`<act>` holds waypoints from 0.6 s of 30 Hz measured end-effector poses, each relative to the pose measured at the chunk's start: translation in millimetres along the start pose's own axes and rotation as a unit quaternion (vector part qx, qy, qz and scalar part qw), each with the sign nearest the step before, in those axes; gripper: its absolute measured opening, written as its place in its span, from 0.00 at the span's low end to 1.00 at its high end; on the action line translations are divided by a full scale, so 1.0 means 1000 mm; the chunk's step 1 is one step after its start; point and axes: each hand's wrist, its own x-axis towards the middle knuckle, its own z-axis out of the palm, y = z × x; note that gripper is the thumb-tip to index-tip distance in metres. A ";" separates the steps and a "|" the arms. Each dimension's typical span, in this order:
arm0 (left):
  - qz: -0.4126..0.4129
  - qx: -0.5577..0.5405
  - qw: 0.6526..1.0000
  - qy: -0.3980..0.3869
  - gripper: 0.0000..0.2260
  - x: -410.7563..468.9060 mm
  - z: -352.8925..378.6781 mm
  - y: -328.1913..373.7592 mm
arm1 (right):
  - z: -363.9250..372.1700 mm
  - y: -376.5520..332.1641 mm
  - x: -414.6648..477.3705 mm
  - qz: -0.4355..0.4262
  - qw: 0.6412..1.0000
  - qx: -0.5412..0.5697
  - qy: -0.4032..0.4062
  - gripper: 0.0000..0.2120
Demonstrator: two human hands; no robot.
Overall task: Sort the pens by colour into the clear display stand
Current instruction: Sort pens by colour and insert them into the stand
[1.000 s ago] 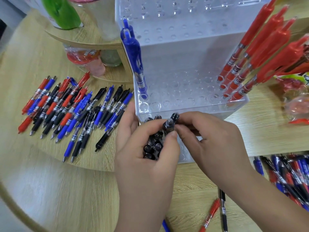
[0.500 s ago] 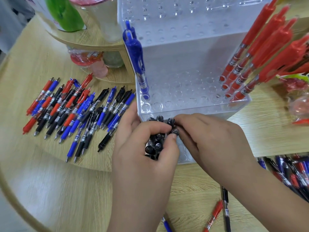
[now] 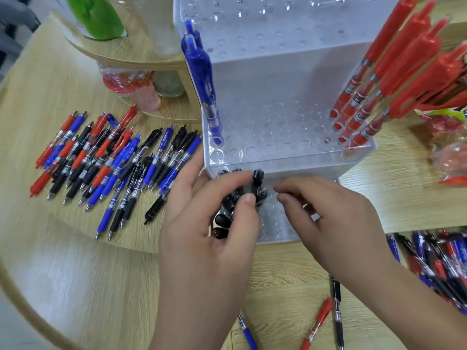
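At the front tier of the clear plastic display stand (image 3: 278,72), the left hand (image 3: 202,238) grips a bundle of black pens (image 3: 227,205). The right hand (image 3: 336,223), loosely curled, holds nothing just beside them. The middle tier holds blue pens (image 3: 202,72) left, red pens (image 3: 379,79) right.

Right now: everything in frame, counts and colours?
clear display stand: one, clear, tiered, centre of table
blue pens: at least two, blue, upright at stand's left edge
red pens: several, red, leaning at stand's right side
black pens: a bunch, black, over stand's front tier, in left hand
loose pens: many, red, blue and black, spread on table left
second heap: many, same colours, lower right edge
stray pens: three, blue, red, black, table near bottom
containers: at least three, green-printed, clear, red-labelled, top left
packets: a few, red and orange, right edge
table: one, light wood
left hand: grips black pens
right hand: fingers bent beside the bunch, holding nothing visible
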 end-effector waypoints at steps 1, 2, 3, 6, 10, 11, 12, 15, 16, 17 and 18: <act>0.003 0.003 1.000 0.003 0.10 -0.001 0.000 0.000 | -0.003 -0.002 -0.004 0.006 1.000 0.013 0.006 0.06; 0.005 0.004 1.000 0.008 0.10 -0.003 -0.001 0.000 | -0.006 -0.003 -0.010 0.012 0.999 0.027 0.012 0.06; 0.009 0.005 1.000 0.014 0.10 -0.005 -0.003 -0.001 | -0.009 -0.003 -0.019 0.019 0.999 0.042 0.017 0.05; 0.020 -0.016 0.998 0.062 0.13 -0.024 -0.006 -0.012 | -0.011 0.004 -0.059 0.048 0.996 0.077 0.014 0.06; -0.020 -0.048 0.987 0.154 0.15 -0.071 -0.011 -0.061 | 0.008 0.018 -0.119 0.109 0.991 0.046 -0.067 0.07; -0.065 -0.038 0.985 0.156 0.14 -0.085 -0.013 -0.077 | 0.017 0.021 -0.134 0.124 0.987 0.022 -0.102 0.07; -0.130 -0.021 0.980 0.149 0.11 -0.098 -0.013 -0.094 | 0.027 0.024 -0.150 0.140 0.981 0.001 -0.134 0.08; -0.350 0.083 0.932 0.039 0.03 -0.139 -0.005 -0.144 | 0.051 0.036 -0.194 0.245 0.950 -0.036 -0.189 0.01; -0.398 0.118 0.910 -0.012 0.02 -0.149 0.002 -0.154 | 0.053 0.041 -0.205 0.305 0.929 -0.044 -0.203 0.02; -0.428 0.143 0.891 -0.042 0.07 -0.158 0.010 -0.161 | 0.051 0.047 -0.216 0.351 0.909 -0.055 -0.218 0.03; -0.452 0.154 0.877 -0.053 0.12 -0.163 0.016 -0.165 | 0.047 0.052 -0.225 0.383 0.892 -0.068 -0.231 0.04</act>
